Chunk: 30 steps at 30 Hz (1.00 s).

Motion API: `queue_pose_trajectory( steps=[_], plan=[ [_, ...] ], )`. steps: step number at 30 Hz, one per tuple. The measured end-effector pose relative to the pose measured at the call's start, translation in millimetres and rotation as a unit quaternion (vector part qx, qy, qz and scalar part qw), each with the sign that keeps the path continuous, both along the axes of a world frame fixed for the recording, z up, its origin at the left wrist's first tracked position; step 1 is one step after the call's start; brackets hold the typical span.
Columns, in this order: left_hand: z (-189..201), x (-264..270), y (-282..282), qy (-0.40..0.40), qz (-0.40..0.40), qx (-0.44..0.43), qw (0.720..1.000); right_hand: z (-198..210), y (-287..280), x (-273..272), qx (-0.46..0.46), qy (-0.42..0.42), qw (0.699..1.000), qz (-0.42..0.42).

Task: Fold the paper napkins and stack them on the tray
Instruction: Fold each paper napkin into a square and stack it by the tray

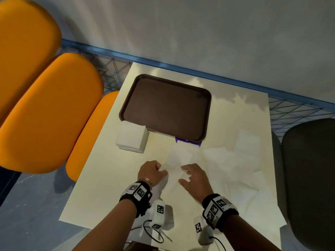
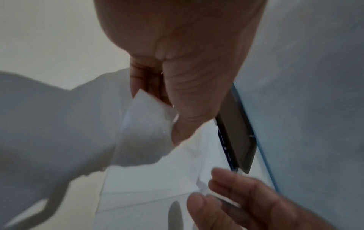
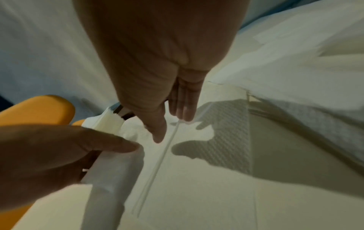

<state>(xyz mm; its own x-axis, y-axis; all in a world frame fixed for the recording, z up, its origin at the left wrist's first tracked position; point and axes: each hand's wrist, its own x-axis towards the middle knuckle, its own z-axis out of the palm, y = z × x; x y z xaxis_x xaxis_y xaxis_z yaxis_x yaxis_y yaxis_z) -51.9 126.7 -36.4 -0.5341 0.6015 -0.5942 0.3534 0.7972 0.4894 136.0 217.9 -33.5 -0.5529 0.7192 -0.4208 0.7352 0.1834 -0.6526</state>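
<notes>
We judge the napkin point(image 1: 178, 160) light, limp and tearable, best taken at corners: left hand point(image 1: 151, 172) pinches its edge, right hand point(image 1: 196, 180) spread, holding nothing.

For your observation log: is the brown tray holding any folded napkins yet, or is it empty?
Empty. The head view shows the tray with bare brown surface throughout; the stack of napkins sits on the table beside its near left corner.

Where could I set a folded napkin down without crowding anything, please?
The brown tray is bare inside its whole rim. The table is also free left of the left hand, below the napkin stack. The right side is crowded with loose napkins.
</notes>
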Motion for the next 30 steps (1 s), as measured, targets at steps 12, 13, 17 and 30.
queue_pose_trajectory(
  steps=[12, 13, 17, 30],
  plan=[
    [65, 29, -39, -0.376, 0.291, 0.197, 0.857, 50, 25, -2, -0.39, 0.18, 0.878, -0.211],
    [67, 31, -40, -0.379, 0.299, 0.201, 0.852, 52, 26, -2, -0.392, 0.186, 0.876, -0.21],
    [69, 41, -42, -0.398, 0.323, 0.214, 0.831, 63, 31, 1, -0.427, 0.171, 0.873, -0.16],
    [59, 41, -54, -0.217, 0.229, 0.155, 0.936, 100, 35, 9, -0.273, 0.141, 0.951, -0.039]
  ],
)
